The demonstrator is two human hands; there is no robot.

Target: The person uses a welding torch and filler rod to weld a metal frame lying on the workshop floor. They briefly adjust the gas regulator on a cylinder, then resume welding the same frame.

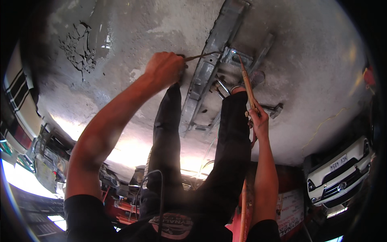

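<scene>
My left hand (165, 68) is closed around a thin, dark pointed metal tool (201, 55). The tool's bent tip reaches a long grey metal rail (200, 80) lying on the floor. In my right hand (259, 117) is a brass gas torch (246, 82), gripped near its valves. Its nozzle points at a small metal bracket (230, 57) with an oblong hole, joined to the rail's side. A small bright spot shows on the bracket close to the nozzle. Whether the tool's tip touches the bracket, I cannot tell.
Chrome-coloured tools (223, 86) lie beside the rail near my foot. A hammer-like tool (276, 110) rests on the concrete floor (310, 76) to the right. An orange hose (243, 205) runs by my right arm. A white vehicle (340, 173) stands at the right, with clutter (50, 155) at left.
</scene>
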